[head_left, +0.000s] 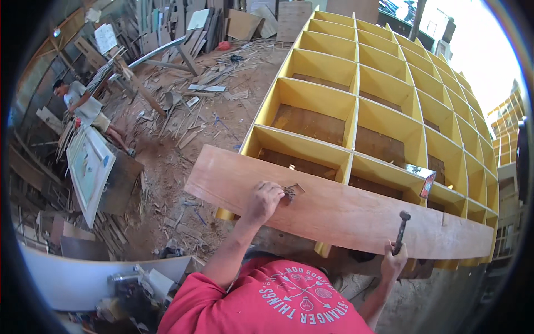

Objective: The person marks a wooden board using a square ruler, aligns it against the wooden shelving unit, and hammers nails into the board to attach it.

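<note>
A long reddish-brown plywood board (pixel 339 209) lies across the near side of a large yellow wooden grid frame (pixel 356 122). My left hand (pixel 265 201) is on the board's left half, its fingers pinched together at a small bunch of dark nails (pixel 288 193). A thin scrap (pixel 298 188) sits beside those nails. In my right hand (pixel 394 260), at the board's near edge, a hammer (pixel 400 231) is gripped by its handle with the head up.
Inside the frame's near cells, a small red-and-white pack (pixel 427 185) rests by the board's far edge. Wood scraps (pixel 192 119) litter the floor at left. Farther left a person (pixel 83 103) bends over a workbench, near a pale framed panel (pixel 92 167). A white curved panel (pixel 72 281) stands at lower left.
</note>
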Motion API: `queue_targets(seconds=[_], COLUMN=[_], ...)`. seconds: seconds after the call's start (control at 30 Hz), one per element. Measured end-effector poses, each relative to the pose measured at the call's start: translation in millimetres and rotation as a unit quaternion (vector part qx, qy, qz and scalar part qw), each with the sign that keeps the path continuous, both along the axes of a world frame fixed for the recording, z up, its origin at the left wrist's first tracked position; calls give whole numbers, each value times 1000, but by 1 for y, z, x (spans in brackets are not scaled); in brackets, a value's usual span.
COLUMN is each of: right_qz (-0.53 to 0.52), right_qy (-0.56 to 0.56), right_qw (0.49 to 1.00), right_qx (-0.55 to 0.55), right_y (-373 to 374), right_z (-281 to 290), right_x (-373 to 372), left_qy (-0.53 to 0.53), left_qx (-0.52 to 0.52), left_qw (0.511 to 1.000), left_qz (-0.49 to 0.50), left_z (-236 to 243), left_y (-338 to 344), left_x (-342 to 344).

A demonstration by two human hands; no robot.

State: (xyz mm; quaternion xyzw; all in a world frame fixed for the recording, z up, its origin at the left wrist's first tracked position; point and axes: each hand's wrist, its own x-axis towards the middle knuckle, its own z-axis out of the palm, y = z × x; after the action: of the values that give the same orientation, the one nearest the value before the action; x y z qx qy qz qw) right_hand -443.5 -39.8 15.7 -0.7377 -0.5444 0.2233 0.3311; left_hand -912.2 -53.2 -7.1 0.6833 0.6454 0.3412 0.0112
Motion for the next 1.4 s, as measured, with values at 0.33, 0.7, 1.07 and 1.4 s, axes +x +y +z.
queue_targets(seconds=[0.33,0.7,1.07,1.4], right_qz=[-61,-116,-80,-86], right_qy=[-53,-133,-91,-178], right_qw=[997,977,986,972], right_qx=[-13,121,112,128], right_y=[-23,-33,10,41], right_z=[-2,-35,-38,-53], right_x=[-120,-116,-45,-25], left_qy=[-154,-143,-140,-170], left_qx=[8,-42,-72,-29], left_qw=[971,935,951,939], left_qz=[180,321,265,299], left_z=[-11,-77,-69,-64], left_y=[-24,-74,-54,-34], left_x=[-156,-269,-187,-140])
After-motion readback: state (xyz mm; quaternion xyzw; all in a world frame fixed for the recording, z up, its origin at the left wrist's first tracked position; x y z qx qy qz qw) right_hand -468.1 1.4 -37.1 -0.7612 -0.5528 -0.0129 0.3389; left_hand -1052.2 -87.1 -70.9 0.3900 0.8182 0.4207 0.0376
